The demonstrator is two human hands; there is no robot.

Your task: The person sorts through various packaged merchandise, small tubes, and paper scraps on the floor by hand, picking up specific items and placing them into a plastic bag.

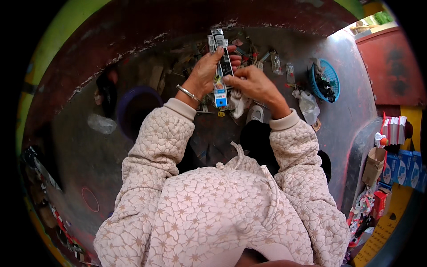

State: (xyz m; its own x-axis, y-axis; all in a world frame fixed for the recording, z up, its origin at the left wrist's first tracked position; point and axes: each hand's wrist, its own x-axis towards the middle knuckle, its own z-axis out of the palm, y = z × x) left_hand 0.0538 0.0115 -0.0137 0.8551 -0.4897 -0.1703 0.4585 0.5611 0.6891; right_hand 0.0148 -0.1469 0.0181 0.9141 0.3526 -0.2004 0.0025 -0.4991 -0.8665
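Note:
In front of my chest, up in the middle of the picture, are several long narrow packets (220,95) stacked together. Their lower ends are blue and white with a small hang hole, and the top ends are black and white with a barcode. My left hand (203,71), with a metal bangle at its wrist, is closed around them, thumb on top and fingertips showing past the right side. At the packets' right edge my right hand (257,86) has thumb and fingers pinched on them. The exact contents of the packets cannot be made out.
Loose packets and scraps litter the floor (267,58) beyond my hands. A blue basket (336,82) with dark stuff and a white plastic bag (308,106) lie to the right. On the left are a purple tub (133,94) and a clear bag (101,123). Blue boxes (402,167) line the right side.

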